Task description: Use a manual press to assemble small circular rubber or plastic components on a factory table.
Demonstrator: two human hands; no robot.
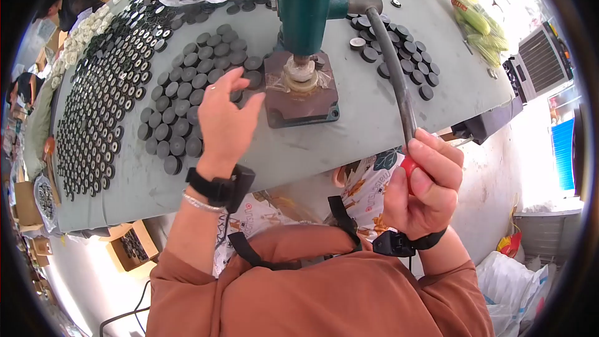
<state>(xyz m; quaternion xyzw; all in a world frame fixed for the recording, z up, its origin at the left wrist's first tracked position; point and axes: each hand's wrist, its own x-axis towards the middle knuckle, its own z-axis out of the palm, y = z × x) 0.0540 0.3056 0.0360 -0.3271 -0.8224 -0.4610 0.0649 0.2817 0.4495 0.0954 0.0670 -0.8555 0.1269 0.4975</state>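
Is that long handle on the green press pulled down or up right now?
Pulled down. The handle slopes from the green press toward the person, and the right hand is closed around its red end at the table edge.

I have one view only: a head-worn fisheye looking steeply down from above my own chest onto the grey table (374, 131), facing forward across it. The green press (309, 6) sits close, centre-top; edges bow toward the rim.

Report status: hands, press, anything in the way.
Right hand shut on lever. Left hand open over dark discs, beside the green press. Nothing between hand and press base.
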